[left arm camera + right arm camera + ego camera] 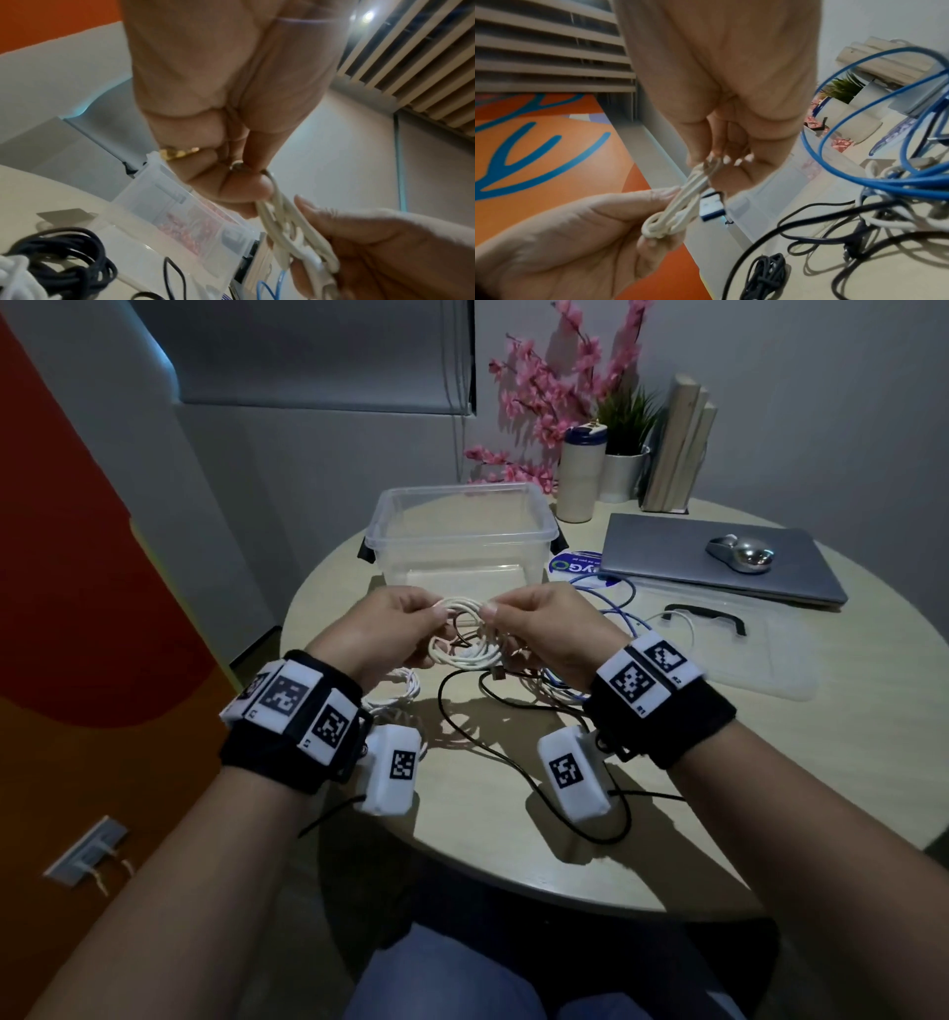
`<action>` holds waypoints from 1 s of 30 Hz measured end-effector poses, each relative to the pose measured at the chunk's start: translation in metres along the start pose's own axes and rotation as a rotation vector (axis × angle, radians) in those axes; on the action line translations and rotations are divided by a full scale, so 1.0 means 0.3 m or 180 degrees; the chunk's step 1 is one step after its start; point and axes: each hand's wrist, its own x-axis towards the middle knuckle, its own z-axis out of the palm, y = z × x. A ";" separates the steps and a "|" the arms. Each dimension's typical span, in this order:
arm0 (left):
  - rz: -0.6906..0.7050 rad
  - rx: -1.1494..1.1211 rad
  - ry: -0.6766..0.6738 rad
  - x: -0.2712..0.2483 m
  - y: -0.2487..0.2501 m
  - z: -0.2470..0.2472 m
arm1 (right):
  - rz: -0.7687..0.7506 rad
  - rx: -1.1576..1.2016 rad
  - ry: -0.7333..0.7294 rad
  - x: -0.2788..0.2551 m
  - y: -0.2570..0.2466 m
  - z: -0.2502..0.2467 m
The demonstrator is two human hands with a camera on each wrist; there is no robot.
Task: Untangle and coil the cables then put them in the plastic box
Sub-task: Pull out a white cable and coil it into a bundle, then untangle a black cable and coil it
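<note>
Both hands hold a small coil of white cable (464,631) above the table, in front of the clear plastic box (464,545), which looks empty. My left hand (429,618) pinches the coil's left side between thumb and curled fingers, and my right hand (495,616) pinches its right side. The left wrist view shows the left hand (259,182) gripping the white loops (282,219). In the right wrist view the right hand (713,162) grips the same loops (680,207). A tangle of black cable (462,711) and blue cable (616,613) lies under the hands.
A second white coil (398,685) lies on the round table (719,788) by my left wrist, and a black coil (767,276) lies nearby. The box lid (744,654) sits at the right. A closed laptop (667,557) with a mouse (739,553), a cup, plants and books stand behind.
</note>
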 end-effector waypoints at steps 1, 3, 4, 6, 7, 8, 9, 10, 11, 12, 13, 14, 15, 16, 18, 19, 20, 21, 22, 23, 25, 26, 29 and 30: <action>-0.0048 -0.0039 0.0068 -0.001 -0.006 -0.019 | 0.0006 -0.0150 0.0023 0.009 0.002 0.001; -0.0149 -0.0124 0.0244 0.001 -0.017 -0.056 | 0.0052 -0.0791 0.0061 0.021 0.010 -0.003; -0.0193 -0.0161 0.0322 0.004 -0.022 -0.072 | 0.0027 -0.1271 0.0033 0.023 0.018 -0.007; -0.0280 -0.0123 0.0413 0.011 -0.033 -0.096 | -0.0027 -0.2292 -0.0161 0.022 0.040 -0.011; -0.0327 -0.0056 0.0425 0.014 -0.038 -0.103 | -0.0020 -0.2757 -0.0277 0.017 0.049 -0.011; -0.0366 -0.0009 0.0428 0.018 -0.043 -0.108 | -0.0014 -0.3065 -0.0361 0.014 0.056 -0.012; -0.0400 0.0008 0.0427 0.021 -0.047 -0.110 | -0.0009 -0.3194 -0.0378 0.012 0.061 -0.015; -0.0431 0.0030 0.0441 0.024 -0.052 -0.111 | 0.0003 -0.3200 -0.0326 0.012 0.059 -0.024; -0.0469 0.0080 0.0478 0.027 -0.058 -0.111 | 0.0004 -0.3102 -0.0208 0.013 0.050 -0.038; -0.0515 0.0155 0.0523 0.031 -0.064 -0.110 | -0.0033 -0.2921 -0.0030 0.013 0.035 -0.055; -0.0567 0.0253 0.0554 0.035 -0.071 -0.108 | -0.0097 -0.2717 0.0154 0.014 0.016 -0.074; -0.0615 0.0358 0.0553 0.039 -0.079 -0.103 | -0.0171 -0.2532 0.0293 0.014 -0.003 -0.094; -0.0654 0.0467 0.0512 0.040 -0.084 -0.096 | -0.0243 -0.2391 0.0392 0.014 -0.024 -0.113; -0.0687 0.0569 0.0438 0.041 -0.089 -0.084 | -0.0291 -0.2287 0.0476 0.014 -0.044 -0.128; -0.0737 0.0728 0.0226 0.040 -0.095 -0.052 | -0.0379 -0.2047 0.0705 0.021 -0.079 -0.157; -0.0740 0.0822 0.0116 0.039 -0.096 -0.034 | -0.0397 -0.1848 0.0841 0.027 -0.093 -0.172; -0.0720 0.0937 0.0036 0.037 -0.097 -0.015 | -0.0400 -0.1605 0.0959 0.029 -0.109 -0.185; -0.0705 0.1039 -0.0016 0.036 -0.098 0.000 | -0.0405 -0.1355 0.1045 0.029 -0.124 -0.197; -0.0702 0.1109 -0.0069 0.036 -0.100 0.014 | -0.0422 -0.1117 0.1111 0.025 -0.141 -0.206; -0.0704 0.1141 -0.0123 0.038 -0.101 0.024 | -0.0470 -0.0891 0.1170 0.019 -0.157 -0.216; -0.0684 0.1299 -0.0241 0.040 -0.100 0.035 | -0.0662 -0.0537 0.1250 0.008 -0.183 -0.236; -0.0663 0.1472 -0.0325 0.042 -0.098 0.036 | -0.0767 -0.0441 0.1270 0.004 -0.193 -0.247; -0.0573 0.2052 -0.0569 0.053 -0.089 0.025 | -0.0948 -0.0403 0.1323 -0.013 -0.211 -0.275; -0.0527 0.2143 -0.0529 0.052 -0.081 0.019 | -0.0989 -0.0407 0.1358 -0.019 -0.214 -0.280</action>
